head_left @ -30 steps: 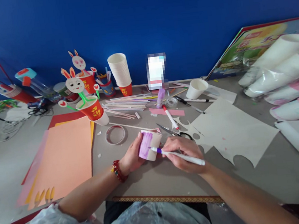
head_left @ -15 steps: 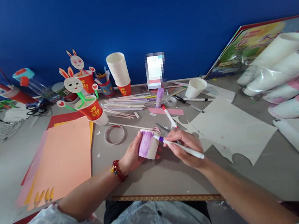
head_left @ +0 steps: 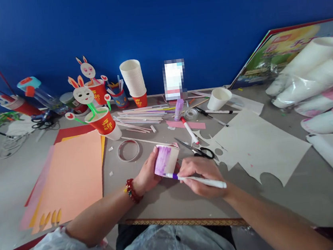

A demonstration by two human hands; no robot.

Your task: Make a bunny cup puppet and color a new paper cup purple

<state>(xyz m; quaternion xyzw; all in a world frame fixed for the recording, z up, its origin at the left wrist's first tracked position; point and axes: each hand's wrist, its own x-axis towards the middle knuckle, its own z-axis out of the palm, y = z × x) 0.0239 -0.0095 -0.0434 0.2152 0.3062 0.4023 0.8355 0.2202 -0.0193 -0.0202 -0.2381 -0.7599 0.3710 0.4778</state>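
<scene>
Left hand (head_left: 146, 177): I am gripping the tilted cup (head_left: 162, 160) by its side, near the scissors (head_left: 200, 153). Right hand (head_left: 204, 169): I am pinching the marker (head_left: 215, 183), its tip meeting the cup's lower edge. Purple is covering one part; white is showing beside it. Judgement: even colour is needing light, overlapping strokes, a steady, uncrushed wall and fingertips off possibly wet ink.

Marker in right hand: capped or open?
Open. The marker in the right hand has its narrow, uncovered tip at the paper cup, by purple strokes.
</scene>
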